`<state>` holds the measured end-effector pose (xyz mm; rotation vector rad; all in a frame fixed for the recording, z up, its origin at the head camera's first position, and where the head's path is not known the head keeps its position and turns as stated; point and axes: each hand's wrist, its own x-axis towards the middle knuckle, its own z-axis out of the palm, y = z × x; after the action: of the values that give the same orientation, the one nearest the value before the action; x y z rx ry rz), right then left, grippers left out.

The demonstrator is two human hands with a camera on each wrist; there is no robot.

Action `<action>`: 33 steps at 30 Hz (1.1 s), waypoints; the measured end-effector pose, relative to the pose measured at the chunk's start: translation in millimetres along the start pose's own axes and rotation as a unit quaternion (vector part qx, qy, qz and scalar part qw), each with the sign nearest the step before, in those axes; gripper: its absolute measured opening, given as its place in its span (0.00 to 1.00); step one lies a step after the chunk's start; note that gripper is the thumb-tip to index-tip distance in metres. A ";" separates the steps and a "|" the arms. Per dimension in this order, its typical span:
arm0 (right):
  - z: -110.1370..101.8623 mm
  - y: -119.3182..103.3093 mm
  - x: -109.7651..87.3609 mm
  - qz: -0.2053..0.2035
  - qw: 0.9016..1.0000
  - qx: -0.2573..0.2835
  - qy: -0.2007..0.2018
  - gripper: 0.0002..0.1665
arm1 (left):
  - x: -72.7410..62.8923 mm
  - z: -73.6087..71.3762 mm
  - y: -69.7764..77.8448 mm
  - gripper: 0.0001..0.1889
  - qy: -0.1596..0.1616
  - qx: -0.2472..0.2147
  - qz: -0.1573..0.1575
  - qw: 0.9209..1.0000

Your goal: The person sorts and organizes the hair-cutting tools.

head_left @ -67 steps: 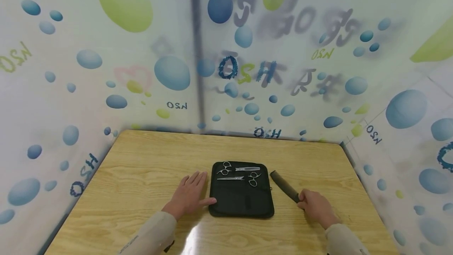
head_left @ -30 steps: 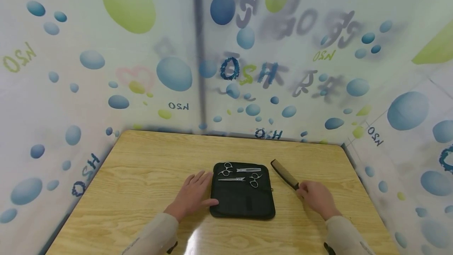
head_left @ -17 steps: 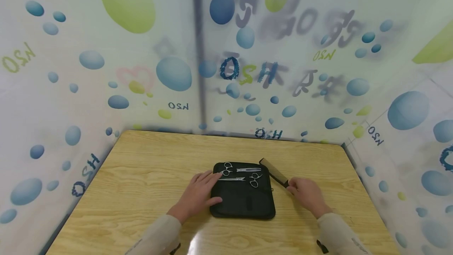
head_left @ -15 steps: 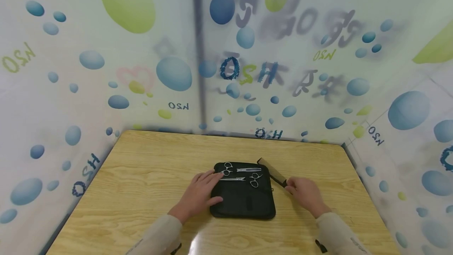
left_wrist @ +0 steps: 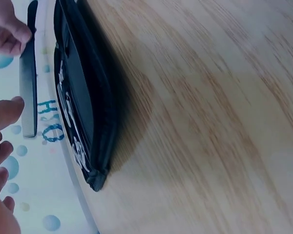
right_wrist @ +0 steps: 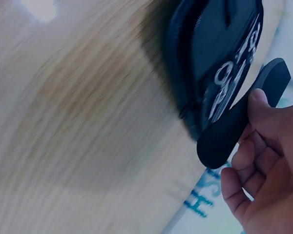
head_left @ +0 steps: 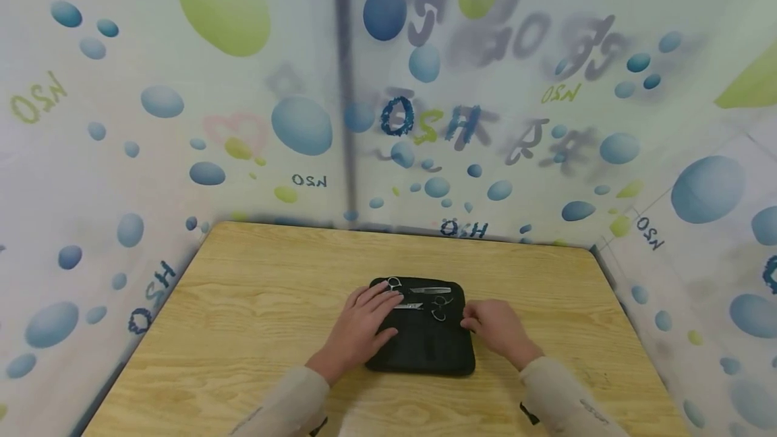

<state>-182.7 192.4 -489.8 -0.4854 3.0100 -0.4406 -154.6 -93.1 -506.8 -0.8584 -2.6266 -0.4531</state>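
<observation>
Left hand (head_left: 362, 328) is loosely spread, right hand (head_left: 498, 329) pinches the slim black plastic-looking comb (left_wrist: 28, 90), probably light, stiffish, best held by its handle (right_wrist: 219, 141).

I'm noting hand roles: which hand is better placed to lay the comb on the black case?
Probably the right hand: it pinches the comb near the right edge of the black case, while the left hand, holding nothing, is over the case's left side.

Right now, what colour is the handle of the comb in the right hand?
Black; the comb's handle shows best in the right wrist view.
</observation>
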 end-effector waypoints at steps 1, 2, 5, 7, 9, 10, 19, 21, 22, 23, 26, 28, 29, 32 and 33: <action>-0.1 -3.3 1.0 -0.007 1.000 -0.002 0.001 0.08 | 0.9 0.2 1.3 0.32 0.003 0.007 0.002 1.000; 0.0 -6.6 2.0 -0.015 1.000 -0.005 0.004 0.08 | 1.9 0.7 2.5 0.32 0.006 0.011 0.004 1.000; 0.6 -15.7 4.4 -0.037 0.999 -0.008 0.006 0.09 | 4.5 1.4 5.7 0.32 0.007 0.021 0.013 1.000; 2.4 -20.4 6.1 -0.052 0.999 -0.008 0.003 0.09 | 5.7 1.9 7.5 0.32 0.005 0.024 0.022 0.999; 4.9 -24.0 7.9 -0.067 0.998 -0.007 -0.004 0.09 | 6.7 2.7 8.8 0.32 0.004 0.025 0.032 0.999; 6.5 -25.2 8.8 -0.077 0.997 -0.008 -0.007 0.08 | 7.1 3.4 9.3 0.32 0.003 0.028 0.037 0.999; 11.8 -36.0 9.7 -0.148 0.988 0.002 -0.036 0.07 | 6.3 7.7 10.3 0.32 -0.009 0.038 0.055 0.998; 11.6 -38.2 9.7 -0.154 0.987 0.007 -0.047 0.06 | 5.5 8.1 9.8 0.32 -0.010 0.035 0.056 0.998; 11.6 -39.1 9.8 -0.154 0.987 0.011 -0.052 0.06 | 5.0 8.2 9.5 0.32 -0.010 0.033 0.057 0.998; 11.8 -39.7 9.8 -0.155 0.986 0.014 -0.056 0.05 | 4.6 8.7 9.0 0.32 -0.007 0.035 0.060 0.998; 11.3 -41.3 9.6 -0.156 0.985 0.024 -0.070 0.05 | 3.7 9.5 7.9 0.29 0.000 0.037 0.064 0.997; 10.7 -41.9 9.5 -0.158 0.984 0.031 -0.077 0.05 | 3.3 10.1 7.4 0.26 0.002 0.039 0.067 0.997; 10.5 -42.0 9.5 -0.160 0.983 0.033 -0.079 0.05 | 3.1 10.2 7.2 0.25 0.002 0.042 0.068 0.997; 10.5 -41.8 10.1 -0.168 0.981 0.038 -0.087 0.04 | 2.6 10.0 7.2 0.23 -0.007 0.050 0.069 0.996; 10.5 -41.7 10.1 -0.169 0.981 0.041 -0.090 0.04 | 2.4 9.8 7.2 0.23 -0.013 0.054 0.070 0.996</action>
<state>-178.7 148.5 -487.9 -0.9776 2.7270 -0.5048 -154.2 -82.5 -513.2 -1.0092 -2.5663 -0.2623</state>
